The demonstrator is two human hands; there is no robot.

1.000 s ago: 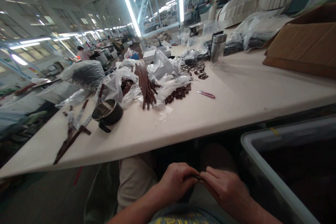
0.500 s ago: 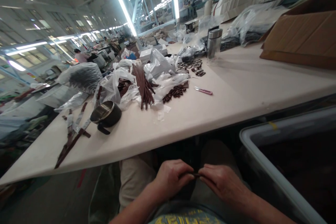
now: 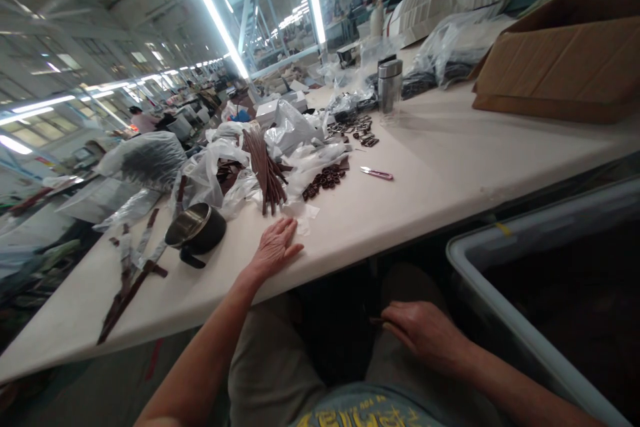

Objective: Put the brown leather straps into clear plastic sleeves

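My left hand (image 3: 276, 247) lies flat over the pale tabletop (image 3: 440, 180), fingers stretched out beside small white paper scraps (image 3: 306, 220). Just beyond its fingertips hangs a bundle of long brown strips (image 3: 265, 170). To the right of the strips is a pile of small dark brown loops (image 3: 325, 181). Over my lap, my right hand (image 3: 423, 330) is closed in a pinch on a small dark brown piece (image 3: 376, 321), whose tip pokes out from the fingers. The rest of that piece is hidden.
Thread snips (image 3: 377, 173) with a pink handle lie right of the loops. A dark metal pot (image 3: 197, 230) and brown strips (image 3: 127, 287) are at left. Behind stand a steel flask (image 3: 390, 87), buckles (image 3: 355, 127) and a cardboard box (image 3: 555, 73). A grey bin (image 3: 460, 260) is at my right.
My left hand has let go of the small brown piece and moved forward and left onto the table. My right hand still pinches the piece over my lap.
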